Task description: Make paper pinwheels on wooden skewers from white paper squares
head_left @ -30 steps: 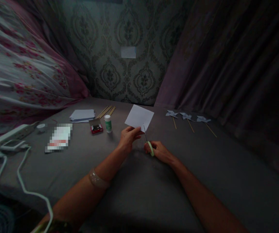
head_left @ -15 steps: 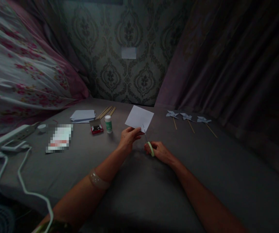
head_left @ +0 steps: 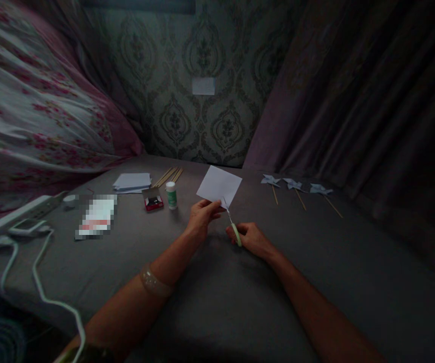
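My left hand (head_left: 202, 219) pinches the near corner of a square sheet of white paper (head_left: 220, 185), with the thumb on top. The sheet is held up above the cloth-covered table. In my right hand (head_left: 250, 237) is a pair of scissors (head_left: 236, 235) with pale green handles, the fingers closed in the loops. Its blades point up and away from me and meet the sheet at the near corner, just right of my left thumb. How far the blades stand apart is too small to tell.
Left of my hands are a glue bottle (head_left: 171, 195), a small red box (head_left: 153, 199), a paper stack (head_left: 131, 182) and several wooden sticks (head_left: 169, 176). Paper pinwheels (head_left: 293, 185) on sticks lie at the right. A power strip (head_left: 24, 214) with white cables lies along the left edge.
The scissor blades have slid back a little towards the sheet's near corner, and less of them overlaps the paper. The whole view has shifted slightly.
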`<state>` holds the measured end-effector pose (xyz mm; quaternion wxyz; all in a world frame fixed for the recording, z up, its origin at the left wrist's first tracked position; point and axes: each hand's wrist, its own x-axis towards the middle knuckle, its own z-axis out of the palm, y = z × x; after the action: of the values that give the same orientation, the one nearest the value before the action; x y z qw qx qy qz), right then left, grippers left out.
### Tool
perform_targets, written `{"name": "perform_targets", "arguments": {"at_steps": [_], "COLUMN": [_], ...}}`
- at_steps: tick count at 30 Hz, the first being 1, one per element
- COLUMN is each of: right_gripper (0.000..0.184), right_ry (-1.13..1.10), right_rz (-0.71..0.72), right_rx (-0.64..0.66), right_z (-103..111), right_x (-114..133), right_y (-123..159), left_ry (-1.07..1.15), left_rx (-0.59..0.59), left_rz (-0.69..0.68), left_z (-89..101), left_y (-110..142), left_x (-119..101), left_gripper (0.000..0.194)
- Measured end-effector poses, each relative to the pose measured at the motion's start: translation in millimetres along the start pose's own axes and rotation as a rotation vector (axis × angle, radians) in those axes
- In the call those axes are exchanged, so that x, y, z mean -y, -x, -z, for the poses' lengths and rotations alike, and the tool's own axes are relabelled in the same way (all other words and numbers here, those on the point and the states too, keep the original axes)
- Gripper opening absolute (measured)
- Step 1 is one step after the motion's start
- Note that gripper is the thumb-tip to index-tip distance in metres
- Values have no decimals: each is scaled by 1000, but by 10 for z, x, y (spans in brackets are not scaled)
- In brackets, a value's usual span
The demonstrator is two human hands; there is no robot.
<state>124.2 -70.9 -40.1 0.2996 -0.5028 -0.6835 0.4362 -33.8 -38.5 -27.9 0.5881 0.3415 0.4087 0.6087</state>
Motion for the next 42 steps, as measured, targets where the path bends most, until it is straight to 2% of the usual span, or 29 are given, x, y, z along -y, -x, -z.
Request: {"name": "perform_targets", "arguments": {"at_steps": [24, 32, 42], "right_gripper": [51, 48, 50], "right_ry": [29, -10, 1], "right_rz": [-20, 11, 9], "right_rx": [-46, -39, -71], "right_z": [-14, 2, -12], "right_x": [10, -36, -5], "right_y": [-3, -26, -11], "left_ry": [9, 5, 4], "left_rx": [-9, 42, 44], "left_rz": [-19, -12, -10], "left_z": [3, -8, -21], "left_y": [-20, -16, 1], "left_x": [10, 32, 16], "left_gripper": [28, 26, 25]}}
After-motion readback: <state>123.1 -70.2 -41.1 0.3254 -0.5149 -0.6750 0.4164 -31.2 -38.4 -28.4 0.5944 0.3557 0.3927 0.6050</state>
